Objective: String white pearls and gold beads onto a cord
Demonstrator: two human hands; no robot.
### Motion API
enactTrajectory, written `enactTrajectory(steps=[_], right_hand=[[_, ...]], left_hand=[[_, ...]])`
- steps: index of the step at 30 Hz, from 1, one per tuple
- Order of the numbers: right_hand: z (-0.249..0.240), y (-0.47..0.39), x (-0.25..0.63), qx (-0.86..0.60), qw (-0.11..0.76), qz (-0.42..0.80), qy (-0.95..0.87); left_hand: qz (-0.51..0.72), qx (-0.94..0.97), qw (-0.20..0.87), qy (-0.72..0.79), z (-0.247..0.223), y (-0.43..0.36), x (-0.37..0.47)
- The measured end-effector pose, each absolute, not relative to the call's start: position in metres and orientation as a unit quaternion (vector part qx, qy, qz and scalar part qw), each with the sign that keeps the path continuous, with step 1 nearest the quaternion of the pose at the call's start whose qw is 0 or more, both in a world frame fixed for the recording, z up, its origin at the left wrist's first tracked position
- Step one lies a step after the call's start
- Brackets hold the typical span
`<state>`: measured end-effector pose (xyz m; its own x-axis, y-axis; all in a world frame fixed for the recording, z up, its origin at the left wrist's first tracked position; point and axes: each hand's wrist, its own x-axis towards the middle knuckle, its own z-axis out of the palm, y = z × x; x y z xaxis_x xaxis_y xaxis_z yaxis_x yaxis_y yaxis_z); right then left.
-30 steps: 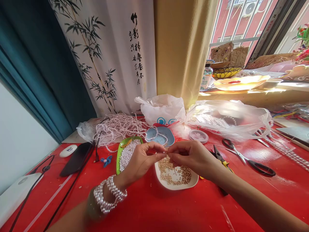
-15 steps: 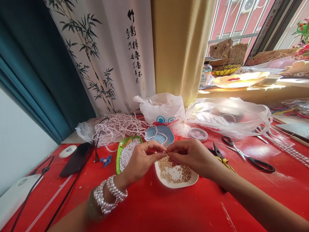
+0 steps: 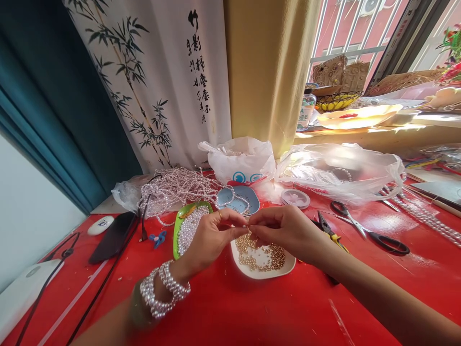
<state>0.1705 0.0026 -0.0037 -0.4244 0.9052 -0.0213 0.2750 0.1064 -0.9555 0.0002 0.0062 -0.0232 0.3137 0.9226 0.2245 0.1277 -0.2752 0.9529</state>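
My left hand (image 3: 212,239) and my right hand (image 3: 283,228) meet fingertip to fingertip, both pinched closed. Something tiny sits between the fingertips, too small to make out. Just below them is a white dish (image 3: 257,274) holding loose gold beads (image 3: 277,257). Beside my left hand stands a green dish (image 3: 175,240) of white pearl beads (image 3: 192,228), partly covered by that hand. Pearl bracelets (image 3: 158,293) circle my left wrist. Behind the fingers lies a blue dish (image 3: 225,196) with a pearl strand over its edge.
Right of my right hand lie pliers (image 3: 326,226) and black-handled scissors (image 3: 387,242). Strung pearls (image 3: 180,187) pile up at the back left. Plastic bags (image 3: 245,158) stand behind the dishes, near a small spool (image 3: 295,198). A phone (image 3: 113,238) and cables lie left on the red table (image 3: 223,317).
Both hands keep their pinch over the white dish, with only a very slight shift of the right fingers. The view has tilted a little; the objects on the table stay put.
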Motion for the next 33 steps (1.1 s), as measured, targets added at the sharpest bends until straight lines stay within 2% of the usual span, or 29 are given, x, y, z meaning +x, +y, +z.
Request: enactTrajectory(steps=[13,33], right_hand=[[0.010,0.001,0.170,-0.431,0.298,0.585,-0.619],[0.007,0.003,0.171,-0.424,0.289,0.598,-0.617]], left_hand=[[0.428,0.618,0.551,0.363,-0.030,0.011,-0.002],[0.433,0.621,0.547,0.358,-0.029,0.011,-0.001]])
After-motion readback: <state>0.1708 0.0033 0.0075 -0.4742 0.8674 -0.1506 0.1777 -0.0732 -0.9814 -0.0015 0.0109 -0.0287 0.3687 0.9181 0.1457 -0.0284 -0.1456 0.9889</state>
